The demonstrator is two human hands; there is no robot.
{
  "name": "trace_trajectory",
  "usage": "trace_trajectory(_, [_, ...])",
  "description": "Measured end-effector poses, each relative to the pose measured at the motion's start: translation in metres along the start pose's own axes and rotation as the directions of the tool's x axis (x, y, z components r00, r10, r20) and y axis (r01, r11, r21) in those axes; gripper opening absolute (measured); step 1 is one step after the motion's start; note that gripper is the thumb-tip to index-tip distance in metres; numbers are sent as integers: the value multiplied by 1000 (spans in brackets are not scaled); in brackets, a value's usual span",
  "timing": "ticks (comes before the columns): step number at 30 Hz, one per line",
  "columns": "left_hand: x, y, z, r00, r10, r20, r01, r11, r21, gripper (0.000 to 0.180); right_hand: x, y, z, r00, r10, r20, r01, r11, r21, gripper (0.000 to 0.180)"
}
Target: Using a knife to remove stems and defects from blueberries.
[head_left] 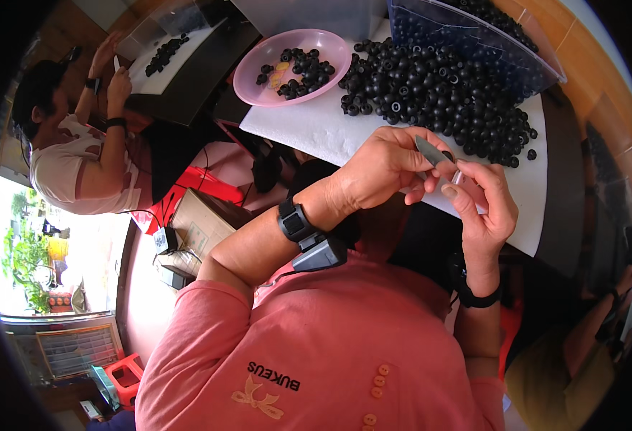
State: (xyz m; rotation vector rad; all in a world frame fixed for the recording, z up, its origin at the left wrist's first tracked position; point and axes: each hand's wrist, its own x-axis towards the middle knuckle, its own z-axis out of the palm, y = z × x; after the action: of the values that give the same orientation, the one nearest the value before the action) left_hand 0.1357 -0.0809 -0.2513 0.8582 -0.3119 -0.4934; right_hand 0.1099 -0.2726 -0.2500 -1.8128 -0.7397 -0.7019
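A small knife with a grey blade is in my right hand, its pale handle pinched between thumb and fingers. My left hand is closed close to the blade, fingertips bent round a small black round part, mostly hidden. Both hands are over the near edge of a white sheet on the table. Just beyond them spreads a large heap of black ball-shaped parts, some with holes. To its left, a pink bowl holds more black parts and some yellowish bits.
A clear plastic bin stands tilted behind the heap, with black parts inside. At the left, another person sits by a table with black parts. A cardboard box and a red stool are on my left; another person's arm shows at right.
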Motion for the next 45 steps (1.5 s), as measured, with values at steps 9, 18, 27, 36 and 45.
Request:
trace_trajectory(9, [1,-1,-3,1000,-17,4,17,1000,10,20,-1,0,-1,1000,16,9,-16,1000,16,26])
trace_trajectory(18, [-3,-4,-3,999,-38,19,39,999,-6,23,1,5,4,904,375,-206,-313,908,278,26])
trace_trajectory(27, [-3,-5,-2,999,-15,34,16,999,-37,24,-6,7,2,995,-103,15,102,994,28,36])
trace_trajectory(36, [-3,-2,-2,999,-41,-13,41,999,-20,23,-1,7,5,990,-133,55,135,990,-48,44])
trace_trajectory(45, [-3,-1,3,1000,-10,-11,10,1000,-4,19,-2,7,8,991,-100,93,110,989,-104,45])
